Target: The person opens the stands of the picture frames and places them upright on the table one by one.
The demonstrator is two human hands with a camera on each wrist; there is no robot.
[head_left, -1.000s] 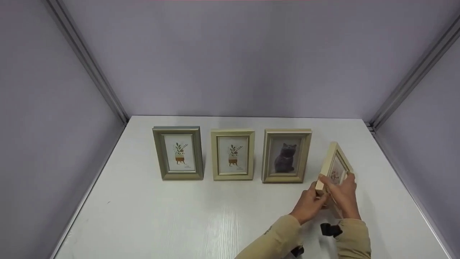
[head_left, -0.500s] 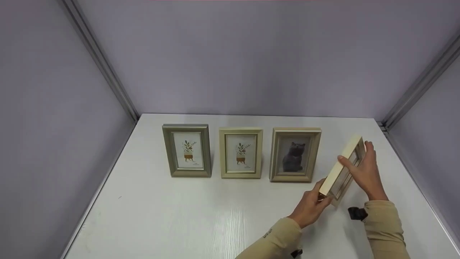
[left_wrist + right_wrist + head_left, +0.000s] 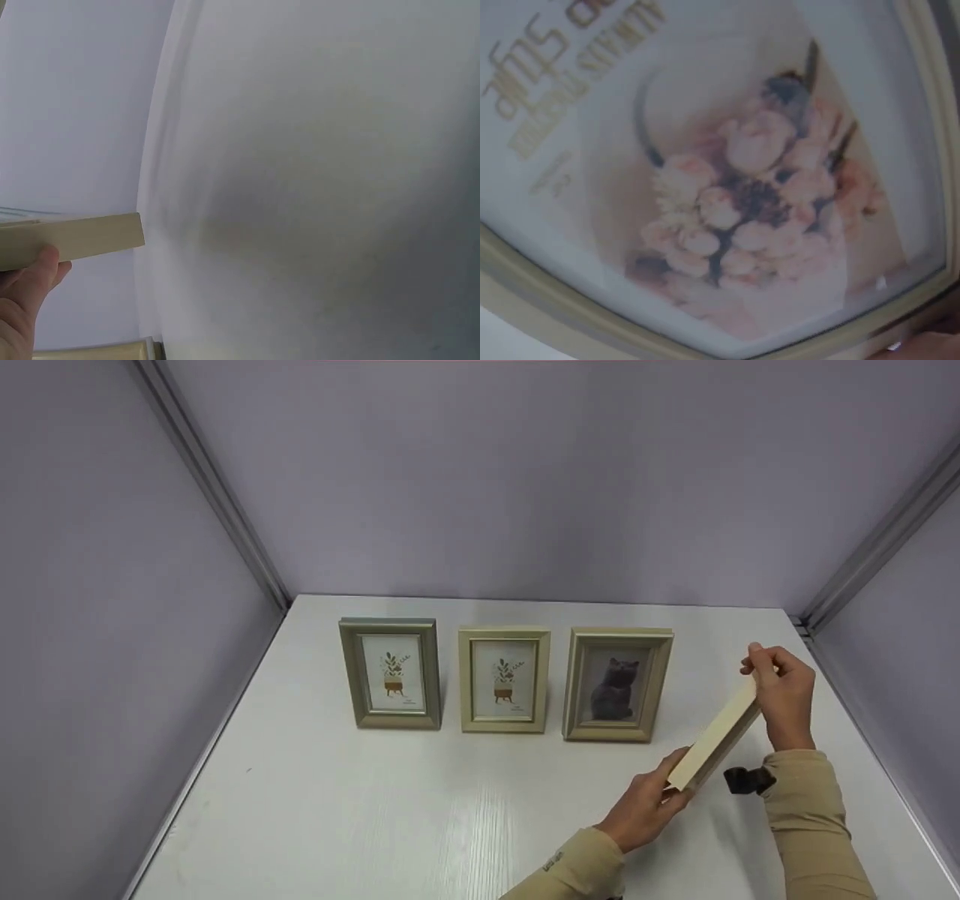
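A cream picture frame (image 3: 716, 735) is held up at the right of the head view, turned so that its narrow side faces the camera. My left hand (image 3: 643, 804) grips its lower end, and the thumb lies along the side in the left wrist view. At the upper end my right hand (image 3: 787, 697) pinches the frame with curled fingers. Close up in the right wrist view is the front of this picture frame (image 3: 750, 210), with pink flowers and gold lettering. Its back is hidden in the head view.
Standing in a row on the white table (image 3: 360, 802) are a grey-green frame with a plant print (image 3: 394, 675), a cream frame with a similar print (image 3: 504, 679) and a beige frame with a grey cat (image 3: 616, 684). Pale walls (image 3: 525, 495) enclose the back and sides.
The held picture frame has turned edge-on and moved right. My right hand has slid from its lower part up to its upper end, while the left hand keeps its grip below.
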